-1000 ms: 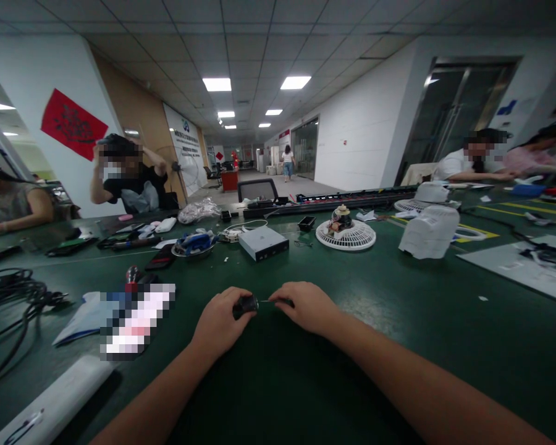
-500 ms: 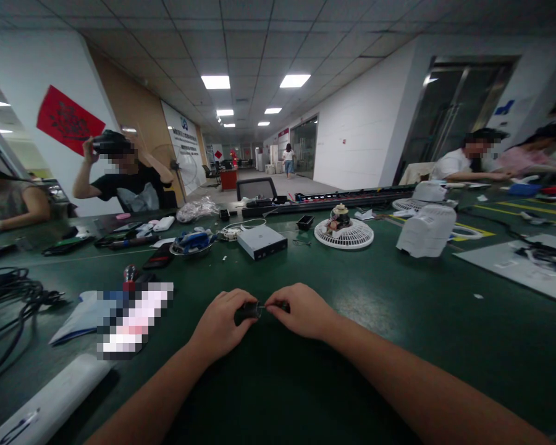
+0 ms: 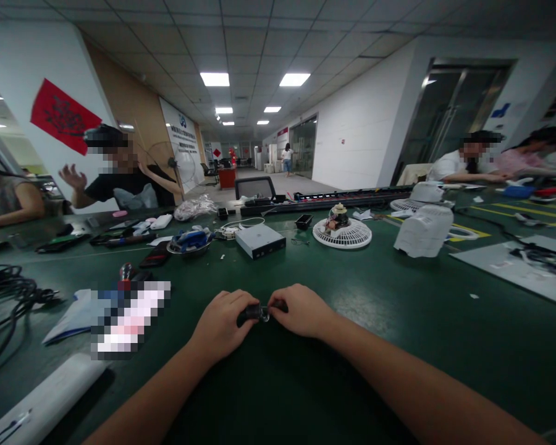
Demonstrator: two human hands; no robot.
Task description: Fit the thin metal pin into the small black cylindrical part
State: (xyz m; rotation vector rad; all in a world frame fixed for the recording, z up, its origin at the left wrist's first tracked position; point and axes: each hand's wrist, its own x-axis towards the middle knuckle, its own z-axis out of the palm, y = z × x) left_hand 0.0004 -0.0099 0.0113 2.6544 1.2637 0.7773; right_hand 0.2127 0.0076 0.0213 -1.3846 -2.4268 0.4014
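Two hands pinch a small black part over the green counter;
the small black part lies with its long axis across the view, left to right, one end toward each hand, near the counter's front edge and about midway along it; it looks dull black, with a bright metal bit at its middle; the left hand closes around one end, the right hand pinches the other, and their fingers nearly touch and hide much of it; the green counter carries a flat white metal box straight ahead, well beyond the hands; a round white fan grille sits to its right; a coil of black cable lies by the left edge; a pixelated packet lies near the left hand.
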